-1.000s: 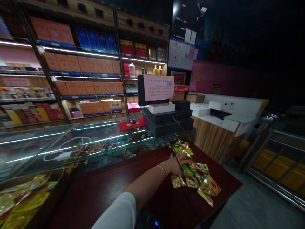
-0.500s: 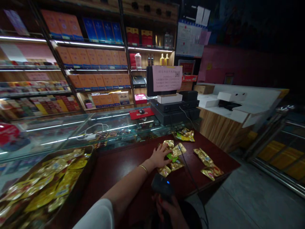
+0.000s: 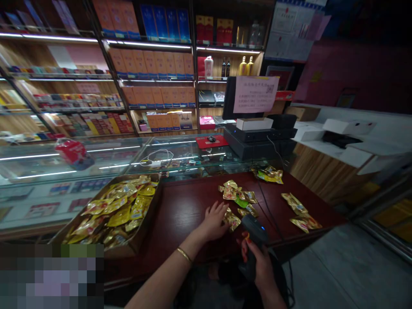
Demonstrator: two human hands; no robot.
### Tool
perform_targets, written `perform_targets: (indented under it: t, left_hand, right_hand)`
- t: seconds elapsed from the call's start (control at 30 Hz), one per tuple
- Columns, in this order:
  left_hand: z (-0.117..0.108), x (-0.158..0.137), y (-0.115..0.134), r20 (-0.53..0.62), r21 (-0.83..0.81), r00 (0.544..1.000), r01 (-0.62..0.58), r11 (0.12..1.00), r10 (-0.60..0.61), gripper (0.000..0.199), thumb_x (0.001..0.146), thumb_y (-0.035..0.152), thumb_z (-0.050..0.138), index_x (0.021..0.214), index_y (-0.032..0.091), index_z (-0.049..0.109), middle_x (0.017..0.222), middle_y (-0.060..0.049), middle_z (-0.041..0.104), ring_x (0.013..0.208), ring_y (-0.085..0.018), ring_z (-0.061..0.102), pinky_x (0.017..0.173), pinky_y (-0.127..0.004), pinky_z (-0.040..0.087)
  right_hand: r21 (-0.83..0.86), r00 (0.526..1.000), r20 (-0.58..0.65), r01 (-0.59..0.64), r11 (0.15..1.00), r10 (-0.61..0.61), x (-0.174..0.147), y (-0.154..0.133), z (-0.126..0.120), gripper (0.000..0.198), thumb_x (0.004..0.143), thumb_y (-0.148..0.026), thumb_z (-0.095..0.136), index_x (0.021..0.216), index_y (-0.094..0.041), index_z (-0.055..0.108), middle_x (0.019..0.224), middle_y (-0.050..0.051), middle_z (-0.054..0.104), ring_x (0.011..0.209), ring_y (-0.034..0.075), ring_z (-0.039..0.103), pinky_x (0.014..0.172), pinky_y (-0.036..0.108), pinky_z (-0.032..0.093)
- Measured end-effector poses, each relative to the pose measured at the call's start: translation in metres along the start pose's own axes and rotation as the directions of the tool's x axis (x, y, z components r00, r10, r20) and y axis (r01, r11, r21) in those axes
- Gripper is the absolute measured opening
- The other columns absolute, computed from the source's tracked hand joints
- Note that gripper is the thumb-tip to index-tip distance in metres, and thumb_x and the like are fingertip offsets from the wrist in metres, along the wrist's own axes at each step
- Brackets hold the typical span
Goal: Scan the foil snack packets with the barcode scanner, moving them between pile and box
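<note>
My left hand [image 3: 213,222], with a gold bangle at the wrist, reaches over the dark red table. Its fingers are spread, and it lies at the left edge of a gold snack packet [image 3: 233,219]; whether it touches the packet I cannot tell. Wrapped round the handle of a black barcode scanner [image 3: 255,228] is my right hand [image 3: 259,260]. A blue light glows on top of the scanner. Just beyond are more gold packets [image 3: 230,189] and a green one [image 3: 240,201], loosely heaped.
At left stands a cardboard box [image 3: 153,198] of gold and yellow packets. More packets lie at right [image 3: 296,205] and near the cash drawer [image 3: 254,149]. A cable crosses the table [image 3: 182,214]. Behind are a glass counter [image 3: 128,159], a red bag [image 3: 73,152] and stocked shelves.
The view has shifted left. My left hand has drawn back from the middle of the packet heap to its near left edge. The scanner in my right hand has risen towards the packets.
</note>
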State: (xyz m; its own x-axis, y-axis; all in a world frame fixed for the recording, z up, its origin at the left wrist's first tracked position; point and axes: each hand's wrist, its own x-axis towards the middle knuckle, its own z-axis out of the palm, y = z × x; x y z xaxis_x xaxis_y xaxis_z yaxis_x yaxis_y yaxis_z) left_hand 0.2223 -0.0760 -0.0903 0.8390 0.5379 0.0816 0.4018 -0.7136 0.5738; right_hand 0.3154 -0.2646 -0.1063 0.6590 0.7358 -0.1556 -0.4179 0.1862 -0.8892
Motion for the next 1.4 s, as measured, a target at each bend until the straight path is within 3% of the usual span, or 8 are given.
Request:
perform_targets:
  t: [0.17, 0.4, 0.5, 0.63, 0.7, 0.9, 1.13, 1.4]
  left_hand:
    - [0.014, -0.013, 0.004, -0.086, 0.016, 0.996, 0.010, 1.000, -0.008, 0.056, 0.086, 0.032, 0.069, 0.140, 0.026, 0.056, 0.142, -0.011, 0.059, 0.134, -0.030, 0.049, 0.118, -0.054, 0.027]
    - [-0.031, -0.076, -0.029, -0.230, 0.049, 0.963, 0.155, 0.987, -0.140, 0.036, 0.081, 0.031, 0.071, 0.117, 0.028, 0.073, 0.138, -0.010, 0.060, 0.133, -0.032, 0.050, 0.111, -0.050, 0.039]
    - [-0.041, -0.113, -0.046, -0.363, 0.085, 0.891, 0.324, 0.942, -0.273, 0.036, 0.086, 0.035, 0.065, 0.120, 0.025, 0.071, 0.152, -0.011, 0.050, 0.143, -0.034, 0.041, 0.115, -0.053, 0.035]
    - [-0.039, -0.146, -0.056, -0.554, 0.124, 0.721, 0.565, 0.815, -0.416, 0.091, 0.072, 0.049, 0.078, 0.147, 0.008, 0.046, 0.161, -0.026, 0.032, 0.148, -0.042, 0.030, 0.117, -0.059, 0.028]
    - [-0.035, -0.154, -0.057, -0.573, 0.099, 0.676, 0.618, 0.780, -0.463, 0.089, 0.069, 0.053, 0.079, 0.139, 0.005, 0.052, 0.157, -0.031, 0.036, 0.148, -0.045, 0.029, 0.118, -0.063, 0.025]
    - [-0.032, -0.156, -0.054, -0.566, -0.432, 0.663, 0.268, 0.861, -0.490, 0.026, 0.082, 0.037, 0.068, 0.100, 0.019, 0.062, 0.120, -0.015, 0.071, 0.118, -0.032, 0.065, 0.102, -0.048, 0.050]
    - [-0.047, -0.152, -0.054, -0.250, -0.954, 0.612, -0.023, 0.299, -0.750, 0.078, 0.071, 0.046, 0.082, 0.135, 0.019, 0.048, 0.122, -0.016, 0.069, 0.101, -0.031, 0.073, 0.069, -0.034, 0.061]
    - [-0.055, -0.155, -0.050, -0.225, -0.963, 0.654, -0.039, 0.265, -0.722, 0.071, 0.068, 0.041, 0.086, 0.128, 0.014, 0.060, 0.121, -0.020, 0.071, 0.103, -0.034, 0.073, 0.074, -0.036, 0.063]
  right_hand:
    - [-0.114, 1.000, -0.021, -0.025, 0.993, 0.023, -0.006, 0.001, 0.005, 0.048, 0.066, -0.059, 0.085, 0.089, -0.019, 0.071, 0.055, -0.006, 0.062, 0.048, 0.012, 0.054, 0.054, 0.026, 0.048]
    - [-0.285, 0.990, 0.117, -0.044, 0.958, 0.080, -0.023, -0.001, 0.022, 0.053, 0.064, -0.063, 0.085, 0.087, -0.015, 0.078, 0.053, -0.003, 0.064, 0.048, 0.014, 0.056, 0.053, 0.026, 0.048]
    - [-0.372, 0.980, 0.172, -0.033, 0.928, 0.104, -0.031, 0.006, 0.029, 0.052, 0.065, -0.065, 0.082, 0.078, -0.015, 0.076, 0.047, -0.003, 0.059, 0.045, 0.015, 0.054, 0.051, 0.026, 0.045]
    - [-0.569, 0.976, 0.203, 0.049, 0.821, 0.082, -0.039, 0.016, 0.041, 0.046, 0.074, -0.064, 0.073, 0.073, -0.018, 0.070, 0.049, -0.002, 0.059, 0.046, 0.017, 0.055, 0.049, 0.027, 0.043]
    - [-0.631, 0.968, 0.243, 0.104, 0.769, 0.068, -0.040, 0.017, 0.049, 0.044, 0.077, -0.063, 0.071, 0.076, -0.019, 0.069, 0.050, -0.001, 0.060, 0.048, 0.018, 0.056, 0.051, 0.028, 0.044]
    - [-0.650, 0.961, 0.271, 0.143, 0.746, 0.051, -0.038, 0.018, 0.063, 0.053, 0.075, -0.073, 0.067, 0.067, -0.020, 0.068, 0.047, 0.000, 0.060, 0.046, 0.019, 0.057, 0.051, 0.029, 0.043]
    - [-0.499, 0.949, 0.178, -0.139, 0.855, 0.259, -0.049, 0.015, 0.074, 0.082, 0.063, -0.087, 0.066, 0.097, -0.013, 0.078, 0.043, -0.004, 0.058, 0.044, 0.018, 0.059, 0.056, 0.029, 0.052]
    - [-0.451, 0.887, 0.297, -0.196, 0.871, 0.353, -0.050, 0.004, 0.091, 0.066, 0.067, -0.083, 0.068, 0.066, -0.018, 0.069, 0.042, -0.004, 0.057, 0.040, 0.012, 0.055, 0.068, 0.032, 0.058]
